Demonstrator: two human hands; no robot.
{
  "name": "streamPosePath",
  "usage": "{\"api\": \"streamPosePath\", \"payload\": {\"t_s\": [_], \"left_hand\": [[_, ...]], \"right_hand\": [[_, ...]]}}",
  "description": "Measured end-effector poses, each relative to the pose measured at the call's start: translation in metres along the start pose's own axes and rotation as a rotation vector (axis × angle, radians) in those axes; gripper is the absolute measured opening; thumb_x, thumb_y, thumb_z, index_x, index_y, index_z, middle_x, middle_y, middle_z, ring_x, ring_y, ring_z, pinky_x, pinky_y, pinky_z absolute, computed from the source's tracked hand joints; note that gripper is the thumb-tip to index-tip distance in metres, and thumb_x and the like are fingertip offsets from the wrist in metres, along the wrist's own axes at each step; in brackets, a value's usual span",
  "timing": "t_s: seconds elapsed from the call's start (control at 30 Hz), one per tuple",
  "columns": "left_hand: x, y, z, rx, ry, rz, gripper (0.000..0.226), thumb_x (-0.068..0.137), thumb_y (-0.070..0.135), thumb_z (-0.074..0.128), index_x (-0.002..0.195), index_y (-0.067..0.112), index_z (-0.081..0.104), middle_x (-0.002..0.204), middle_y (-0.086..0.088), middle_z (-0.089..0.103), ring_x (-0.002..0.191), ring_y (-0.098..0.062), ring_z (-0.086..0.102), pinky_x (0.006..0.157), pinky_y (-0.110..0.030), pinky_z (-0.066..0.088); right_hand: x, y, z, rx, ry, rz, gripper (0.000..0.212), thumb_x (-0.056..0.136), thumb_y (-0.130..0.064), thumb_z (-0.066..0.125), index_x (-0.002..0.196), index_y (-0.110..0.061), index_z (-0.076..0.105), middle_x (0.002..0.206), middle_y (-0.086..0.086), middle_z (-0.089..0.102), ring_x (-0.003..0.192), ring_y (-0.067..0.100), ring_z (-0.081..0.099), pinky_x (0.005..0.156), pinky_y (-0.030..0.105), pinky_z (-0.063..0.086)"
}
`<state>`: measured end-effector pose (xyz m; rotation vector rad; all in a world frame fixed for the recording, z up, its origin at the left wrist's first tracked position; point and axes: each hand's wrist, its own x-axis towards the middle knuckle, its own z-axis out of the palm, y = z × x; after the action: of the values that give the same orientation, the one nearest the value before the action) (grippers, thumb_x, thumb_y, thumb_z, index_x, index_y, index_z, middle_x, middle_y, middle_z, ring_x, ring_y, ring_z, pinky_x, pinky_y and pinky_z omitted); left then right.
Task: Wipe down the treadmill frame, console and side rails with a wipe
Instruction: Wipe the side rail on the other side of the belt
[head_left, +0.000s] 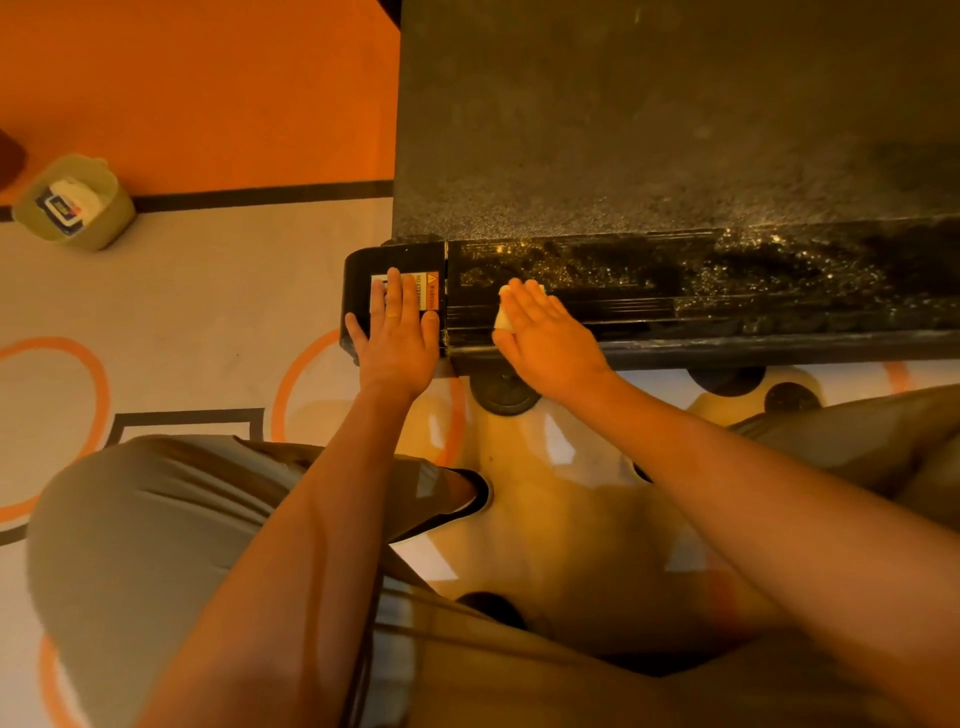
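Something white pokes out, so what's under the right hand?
A crumpled white wipe, pressed on the black ribbed treadmill side rail by the right hand. Most of it is covered.

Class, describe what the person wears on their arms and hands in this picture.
Nothing covers them: no sleeves, gloves or watch show. The left hand wears a thin yellowish ring on one finger; the right hand wears nothing.

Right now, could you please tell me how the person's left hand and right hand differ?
The left hand rests bare on the black plastic end cap, partly covering its white-and-orange warning sticker; the right hand presses a white wipe onto the glossy black side rail. Both lie flat, fingers straight.
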<state>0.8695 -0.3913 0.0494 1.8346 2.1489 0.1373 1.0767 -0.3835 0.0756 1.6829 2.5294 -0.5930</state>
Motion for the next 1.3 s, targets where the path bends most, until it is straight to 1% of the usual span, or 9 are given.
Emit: {"api": "streamPosePath", "payload": {"t_s": [0.17,0.37,0.5,0.63,0.7,0.77,0.9,1.07,1.3], "left_hand": [[-0.001,0.0,0.001,-0.007,0.011,0.001,0.06,0.109,0.04,0.019,0.162,0.018,0.002,0.169,0.0,-0.004,0.155,-0.021,-0.009,0.121,-0.059,-0.003],[0.001,-0.002,0.004,-0.01,0.009,0.001,0.061,0.108,0.041,0.019,0.162,0.018,0.001,0.169,-0.001,-0.003,0.155,-0.021,-0.009,0.121,-0.06,-0.003],[0.001,0.0,0.004,-0.007,0.006,-0.008,0.06,0.109,0.041,0.019,0.161,0.018,-0.001,0.169,-0.001,-0.004,0.155,-0.021,-0.009,0.121,-0.059,-0.004],[0.001,-0.001,0.005,-0.02,0.022,-0.011,0.061,0.108,0.041,0.019,0.161,0.018,-0.001,0.169,0.0,-0.004,0.155,-0.02,-0.01,0.121,-0.058,-0.005],[0.001,-0.001,0.006,-0.017,0.023,-0.008,0.061,0.108,0.042,0.018,0.162,0.018,0.0,0.169,0.0,-0.003,0.155,-0.021,-0.009,0.121,-0.058,-0.005],[0.001,0.0,0.007,-0.012,0.029,-0.009,0.061,0.108,0.041,0.018,0.162,0.018,0.001,0.169,-0.001,-0.002,0.155,-0.021,-0.009,0.12,-0.059,-0.004],[0.001,-0.001,0.007,-0.003,0.022,-0.014,0.061,0.108,0.041,0.017,0.162,0.018,0.001,0.169,0.0,-0.003,0.155,-0.02,-0.009,0.12,-0.059,-0.004],[0.001,-0.002,0.004,0.005,0.007,0.004,0.058,0.109,0.04,0.017,0.162,0.021,0.002,0.169,0.002,-0.006,0.155,-0.02,-0.011,0.12,-0.058,-0.005],[0.001,-0.001,0.005,-0.005,0.019,0.002,0.058,0.109,0.04,0.018,0.162,0.021,0.002,0.169,0.002,-0.006,0.155,-0.02,-0.011,0.12,-0.058,-0.006]], "right_hand": [[-0.029,0.052,-0.004,-0.03,0.017,0.131,0.072,0.105,-0.052,0.027,0.158,-0.008,0.008,0.167,0.011,0.006,0.154,0.024,0.0,0.123,0.037,0.002],[-0.009,0.013,0.002,-0.034,0.017,0.15,0.085,0.101,-0.061,0.027,0.157,-0.001,0.004,0.166,0.018,0.002,0.153,0.032,-0.002,0.124,0.043,0.001],[-0.022,0.044,-0.007,-0.03,0.02,0.108,0.079,0.103,-0.056,0.029,0.159,-0.006,0.004,0.167,0.013,0.002,0.154,0.026,-0.002,0.124,0.039,0.002],[-0.051,0.089,-0.011,-0.011,0.068,0.211,0.075,0.103,-0.052,0.031,0.159,-0.006,0.01,0.167,0.012,0.006,0.154,0.025,0.0,0.123,0.038,0.002],[-0.052,0.093,-0.01,-0.029,0.059,0.251,0.078,0.103,-0.055,0.028,0.158,-0.004,0.01,0.166,0.014,0.006,0.154,0.027,0.0,0.124,0.039,0.001],[-0.044,0.08,-0.01,0.042,0.071,0.274,0.08,0.101,-0.057,0.029,0.158,-0.002,0.011,0.166,0.016,0.008,0.154,0.03,0.001,0.124,0.041,0.003],[-0.023,0.024,-0.004,0.103,0.016,0.104,0.074,0.104,-0.051,0.028,0.158,-0.005,0.008,0.166,0.014,0.004,0.154,0.028,-0.002,0.123,0.04,-0.001],[0.028,-0.036,-0.002,0.109,-0.081,-0.049,0.067,0.107,-0.048,0.018,0.159,-0.008,0.003,0.167,0.01,-0.003,0.154,0.024,-0.008,0.123,0.039,-0.005],[0.032,-0.029,-0.004,0.061,-0.075,-0.104,0.061,0.108,-0.042,0.015,0.159,-0.012,0.003,0.167,0.006,-0.002,0.154,0.02,-0.006,0.123,0.036,-0.004]]}}
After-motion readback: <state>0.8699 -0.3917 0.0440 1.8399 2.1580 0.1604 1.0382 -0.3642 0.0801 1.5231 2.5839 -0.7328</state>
